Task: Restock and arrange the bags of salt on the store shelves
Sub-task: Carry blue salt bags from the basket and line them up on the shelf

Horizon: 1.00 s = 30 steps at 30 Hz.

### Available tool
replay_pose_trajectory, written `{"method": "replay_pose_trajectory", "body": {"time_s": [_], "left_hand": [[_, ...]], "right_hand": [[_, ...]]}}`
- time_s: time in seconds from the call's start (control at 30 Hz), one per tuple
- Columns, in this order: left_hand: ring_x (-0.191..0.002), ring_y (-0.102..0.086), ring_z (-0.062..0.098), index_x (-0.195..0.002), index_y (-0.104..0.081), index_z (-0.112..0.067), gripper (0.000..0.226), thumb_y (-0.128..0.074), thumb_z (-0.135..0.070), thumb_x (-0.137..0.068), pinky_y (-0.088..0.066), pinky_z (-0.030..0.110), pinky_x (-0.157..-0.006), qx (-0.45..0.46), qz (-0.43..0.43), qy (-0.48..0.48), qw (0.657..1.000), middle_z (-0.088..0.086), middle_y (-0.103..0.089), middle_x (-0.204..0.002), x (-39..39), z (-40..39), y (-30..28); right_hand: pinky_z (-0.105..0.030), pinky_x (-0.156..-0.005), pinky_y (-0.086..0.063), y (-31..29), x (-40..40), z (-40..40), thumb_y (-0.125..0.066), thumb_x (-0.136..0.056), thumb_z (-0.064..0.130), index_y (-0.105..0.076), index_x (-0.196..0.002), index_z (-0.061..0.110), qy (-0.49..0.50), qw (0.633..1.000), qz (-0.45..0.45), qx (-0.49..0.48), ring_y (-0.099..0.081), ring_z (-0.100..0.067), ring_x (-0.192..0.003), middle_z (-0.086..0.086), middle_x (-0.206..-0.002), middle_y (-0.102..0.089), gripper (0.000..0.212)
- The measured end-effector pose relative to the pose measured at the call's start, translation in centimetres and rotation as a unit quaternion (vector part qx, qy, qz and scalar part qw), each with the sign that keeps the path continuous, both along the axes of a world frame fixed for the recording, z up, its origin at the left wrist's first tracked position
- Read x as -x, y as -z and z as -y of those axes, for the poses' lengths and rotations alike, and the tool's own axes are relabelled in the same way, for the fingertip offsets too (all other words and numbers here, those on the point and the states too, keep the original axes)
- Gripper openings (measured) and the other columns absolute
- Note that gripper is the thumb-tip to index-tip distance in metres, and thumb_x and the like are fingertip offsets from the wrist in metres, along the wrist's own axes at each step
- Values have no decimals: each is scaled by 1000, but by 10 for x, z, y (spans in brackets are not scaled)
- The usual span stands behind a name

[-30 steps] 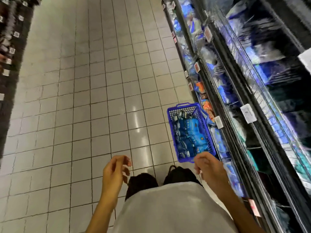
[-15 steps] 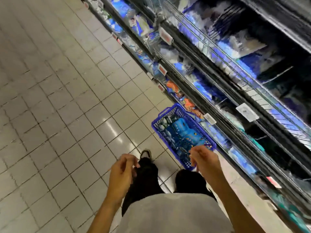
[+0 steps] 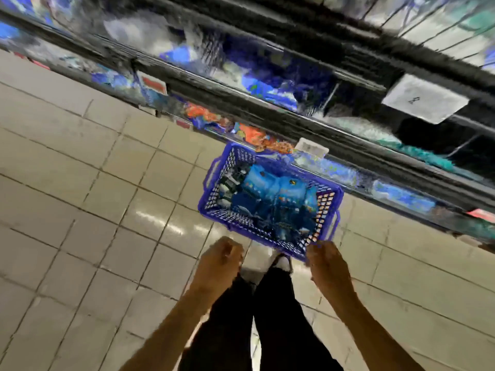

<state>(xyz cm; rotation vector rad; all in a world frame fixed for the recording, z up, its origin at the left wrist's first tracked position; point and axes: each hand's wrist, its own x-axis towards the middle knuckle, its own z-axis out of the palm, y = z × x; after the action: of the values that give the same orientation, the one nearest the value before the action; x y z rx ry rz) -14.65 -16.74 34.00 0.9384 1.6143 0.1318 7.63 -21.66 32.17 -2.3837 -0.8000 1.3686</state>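
Note:
A blue plastic basket point(image 3: 254, 231) stands on the tiled floor against the bottom of the shelves point(image 3: 270, 116). Several blue bags of salt point(image 3: 270, 195) lie inside it. My left hand point(image 3: 219, 259) hovers just left of the basket's near corner, fingers loosely curled, holding nothing. Over that near corner is my right hand point(image 3: 328, 266), also loosely curled and empty; whether it touches the rim I cannot tell. The shelves are blurred and show blue and white bags behind wire fronts.
Orange packs point(image 3: 257, 135) sit on the lowest shelf right behind the basket. White price tags point(image 3: 424, 99) hang from the shelf edges. My legs and shoes point(image 3: 281, 263) are just in front of the basket. Beige floor tiles point(image 3: 80, 196) stretch to the left.
My view has swung right to face the shelves, which now run across the top. Both hands have come closer to the basket's near edge. The basket itself has not moved.

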Motion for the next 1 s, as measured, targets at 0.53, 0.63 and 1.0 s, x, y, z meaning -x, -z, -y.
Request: {"method": "replay_pose_trajectory", "body": {"time_s": [0.53, 0.63, 1.0], "left_hand": [[-136, -40, 43, -144, -35, 0, 96, -76, -56, -78, -35, 53, -110, -87, -296, 225, 924, 26, -42, -144, -93, -125, 401], [-131, -46, 45, -142, -40, 2, 104, -83, -59, -69, -41, 55, -107, -86, -290, 216, 928, 26, -47, -141, -95, -120, 428], [-64, -71, 16, -89, -72, -10, 26, -90, -16, -72, -53, 24, -50, 83, -36, -4, 996, 11, -78, -91, -100, -105, 406]], "right_hand": [[-53, -116, -28, 373, -54, -83, -60, -85, 68, -20, -153, -3, -156, 960, 202, 115, -29, -38, -147, -23, -158, -29, 106], [-51, -117, -24, 388, -42, -83, -67, -80, 68, -15, -154, -6, -106, 956, 257, 93, -33, -39, -145, -25, -156, -33, 117], [-32, -73, -48, 384, -22, -71, -77, -81, 31, -51, -115, 23, 104, 994, 13, 14, -61, -23, -87, 11, -88, -59, 44]]}}
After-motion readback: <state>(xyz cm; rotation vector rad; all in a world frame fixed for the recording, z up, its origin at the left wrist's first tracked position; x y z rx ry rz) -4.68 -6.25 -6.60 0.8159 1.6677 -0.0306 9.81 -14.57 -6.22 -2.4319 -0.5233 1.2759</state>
